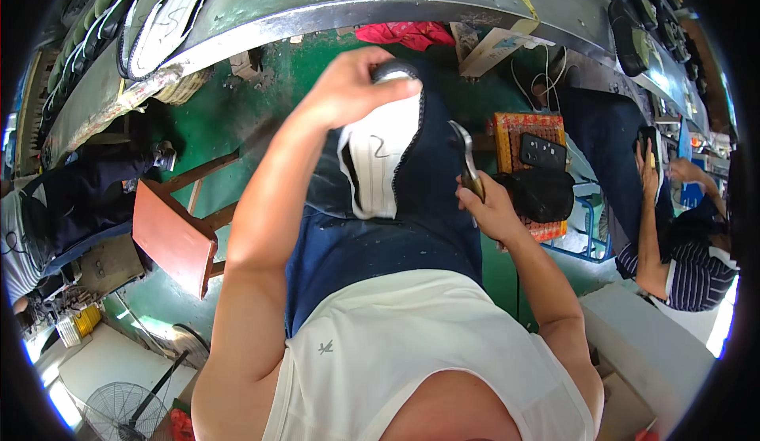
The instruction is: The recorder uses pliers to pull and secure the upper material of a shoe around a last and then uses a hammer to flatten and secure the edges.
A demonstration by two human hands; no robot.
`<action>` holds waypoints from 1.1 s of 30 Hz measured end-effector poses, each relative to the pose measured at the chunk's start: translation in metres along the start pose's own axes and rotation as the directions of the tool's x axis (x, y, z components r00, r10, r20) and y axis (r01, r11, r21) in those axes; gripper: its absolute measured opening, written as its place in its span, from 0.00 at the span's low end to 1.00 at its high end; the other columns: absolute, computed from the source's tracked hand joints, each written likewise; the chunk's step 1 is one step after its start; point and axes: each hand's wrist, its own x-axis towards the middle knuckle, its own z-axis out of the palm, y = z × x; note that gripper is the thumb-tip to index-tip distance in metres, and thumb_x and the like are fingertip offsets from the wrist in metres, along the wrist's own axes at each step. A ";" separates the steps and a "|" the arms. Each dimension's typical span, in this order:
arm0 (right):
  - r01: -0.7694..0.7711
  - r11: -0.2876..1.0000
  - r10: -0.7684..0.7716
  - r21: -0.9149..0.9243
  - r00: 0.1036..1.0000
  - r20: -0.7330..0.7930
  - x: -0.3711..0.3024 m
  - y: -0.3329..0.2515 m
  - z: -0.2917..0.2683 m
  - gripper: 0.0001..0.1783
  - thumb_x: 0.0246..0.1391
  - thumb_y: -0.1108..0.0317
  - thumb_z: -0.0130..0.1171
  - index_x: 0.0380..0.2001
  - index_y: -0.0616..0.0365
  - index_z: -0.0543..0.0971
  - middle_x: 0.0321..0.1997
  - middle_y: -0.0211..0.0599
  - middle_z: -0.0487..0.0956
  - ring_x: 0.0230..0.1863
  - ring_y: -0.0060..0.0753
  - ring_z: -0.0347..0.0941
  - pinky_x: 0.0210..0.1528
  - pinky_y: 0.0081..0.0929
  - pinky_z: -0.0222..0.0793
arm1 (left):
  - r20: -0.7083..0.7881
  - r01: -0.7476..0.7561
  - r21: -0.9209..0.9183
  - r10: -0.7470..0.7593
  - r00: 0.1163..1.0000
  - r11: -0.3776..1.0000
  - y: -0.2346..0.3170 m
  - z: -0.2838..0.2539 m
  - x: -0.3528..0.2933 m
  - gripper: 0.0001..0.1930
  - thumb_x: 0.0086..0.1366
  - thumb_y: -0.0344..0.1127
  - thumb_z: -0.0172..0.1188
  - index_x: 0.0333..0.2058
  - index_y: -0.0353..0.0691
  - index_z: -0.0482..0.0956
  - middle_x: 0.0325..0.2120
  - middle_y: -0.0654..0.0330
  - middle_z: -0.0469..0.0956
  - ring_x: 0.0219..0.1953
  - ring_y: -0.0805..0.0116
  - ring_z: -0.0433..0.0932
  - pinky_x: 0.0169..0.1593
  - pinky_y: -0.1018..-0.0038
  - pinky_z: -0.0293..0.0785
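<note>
My left hand (352,85) grips the toe end of a shoe (384,152), its thumb pressing across the white underside. The shoe lies bottom up over my thighs, with a dark stitched edge and a handwritten mark on the white face. My right hand (488,203) is closed around a hand tool (467,156) with a curved, shiny metal head and a yellow-brown handle; its exact kind is unclear. The tool is to the right of the shoe, apart from it.
Ahead runs a metal workbench (356,25) with more shoes (170,25) at its left. To my right, a phone (543,152) and a black pouch (540,193) lie on an orange stool (507,136). A wooden chair (174,235) stands left. Co-workers sit on both sides.
</note>
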 end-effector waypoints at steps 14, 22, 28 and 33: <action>0.365 0.868 -0.307 -0.337 0.927 0.214 0.042 -0.020 0.004 0.15 0.60 0.65 0.57 0.43 0.66 0.76 0.35 0.52 0.79 0.37 0.52 0.78 0.43 0.40 0.72 | -0.297 0.162 0.305 -0.068 0.952 0.938 -0.096 0.074 -0.082 0.13 0.71 0.36 0.56 0.49 0.39 0.82 0.28 0.43 0.81 0.29 0.56 0.84 0.36 0.66 0.76; 0.034 0.846 0.329 -0.532 0.753 0.571 0.085 -0.115 -0.031 0.16 0.62 0.60 0.55 0.34 0.66 0.76 0.28 0.46 0.80 0.30 0.43 0.80 0.36 0.40 0.74 | -0.316 0.070 0.414 0.071 0.946 0.907 -0.095 0.078 -0.077 0.15 0.73 0.40 0.52 0.44 0.35 0.82 0.32 0.44 0.82 0.36 0.43 0.82 0.40 0.57 0.78; 0.269 0.819 -0.057 -0.508 0.917 0.394 0.080 -0.062 0.002 0.19 0.62 0.57 0.58 0.35 0.68 0.79 0.33 0.61 0.81 0.40 0.65 0.78 0.45 0.51 0.73 | 0.226 0.431 -0.825 -0.487 0.844 0.365 -0.134 0.077 -0.051 0.26 0.77 0.54 0.47 0.61 0.40 0.73 0.53 0.57 0.79 0.56 0.64 0.76 0.62 0.67 0.69; 0.067 0.969 -0.038 -0.238 0.992 0.123 0.055 -0.032 0.051 0.16 0.60 0.58 0.60 0.35 0.64 0.77 0.31 0.57 0.80 0.38 0.63 0.78 0.40 0.50 0.71 | 0.218 0.376 -0.801 -0.357 0.908 0.467 -0.143 0.072 -0.050 0.30 0.73 0.55 0.55 0.65 0.41 0.68 0.58 0.61 0.75 0.60 0.68 0.71 0.66 0.68 0.65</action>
